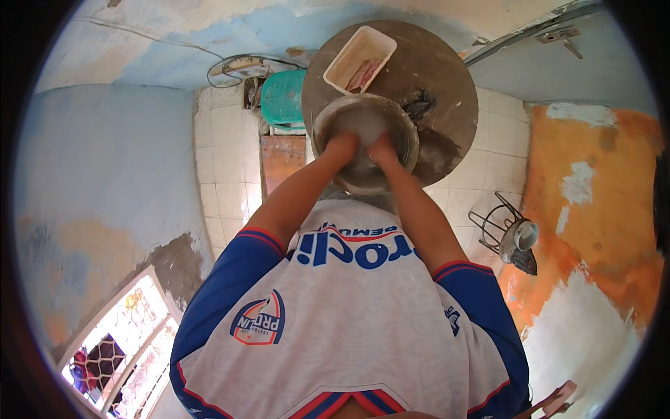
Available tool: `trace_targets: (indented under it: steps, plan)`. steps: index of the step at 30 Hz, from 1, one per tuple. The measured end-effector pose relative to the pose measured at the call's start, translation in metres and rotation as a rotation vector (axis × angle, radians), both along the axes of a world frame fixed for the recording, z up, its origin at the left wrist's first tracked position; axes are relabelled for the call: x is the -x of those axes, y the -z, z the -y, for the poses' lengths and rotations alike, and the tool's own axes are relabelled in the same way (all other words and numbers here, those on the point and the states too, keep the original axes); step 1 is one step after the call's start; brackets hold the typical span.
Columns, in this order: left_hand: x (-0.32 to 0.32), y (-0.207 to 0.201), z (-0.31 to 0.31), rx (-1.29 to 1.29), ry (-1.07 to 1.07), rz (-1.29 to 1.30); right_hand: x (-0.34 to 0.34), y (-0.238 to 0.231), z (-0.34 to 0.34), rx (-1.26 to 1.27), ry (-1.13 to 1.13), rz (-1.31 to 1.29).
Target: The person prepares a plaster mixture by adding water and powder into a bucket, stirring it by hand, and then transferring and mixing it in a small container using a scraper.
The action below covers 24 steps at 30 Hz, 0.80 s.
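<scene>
Your left hand (342, 146) and right hand (381, 149) rest side by side in the cloudy water (364, 124) of the round basin (408, 136), no long axis, at the near side of the counter (443, 77), fingers submerged, their opening and any hold impossible to tell

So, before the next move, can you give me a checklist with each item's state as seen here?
1. Left hand and right hand both inside the basin: ok.
2. Fingertips in plain view: not ok, they are hidden in the cloudy grey contents.
3. Basin base fully supported by the round table: cannot tell, the basin covers the table's near edge.
4. White tray on the table, outside the basin: ok, it lies beyond it with something reddish inside.
5. Blue sleeves clear of the basin: ok, they end well short of it.
</scene>
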<state>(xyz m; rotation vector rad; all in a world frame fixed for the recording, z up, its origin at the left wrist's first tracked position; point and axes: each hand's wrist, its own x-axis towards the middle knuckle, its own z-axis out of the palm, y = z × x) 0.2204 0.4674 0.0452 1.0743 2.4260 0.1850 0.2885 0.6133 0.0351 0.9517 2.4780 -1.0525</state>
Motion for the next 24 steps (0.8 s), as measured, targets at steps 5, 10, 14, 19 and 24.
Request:
trace_targets:
  steps: [5,10,14,19,24]
  plan:
    - [0.024,0.004,-0.012,0.082,0.145,0.130,0.013,0.013,-0.001,0.064,-0.042,0.312]
    - [0.034,0.044,-0.010,-0.048,0.204,0.089,0.005,0.016,0.003,-0.099,-0.367,0.354]
    - [0.033,0.079,-0.019,0.047,0.315,0.126,-0.006,0.022,0.011,-0.332,-0.230,0.093]
    - [0.042,0.066,-0.037,0.312,0.532,0.242,-0.020,0.042,0.014,-0.468,-0.154,0.036]
    - [0.025,0.127,-0.036,0.189,0.600,0.172,-0.027,0.022,0.032,-0.374,0.011,0.141]
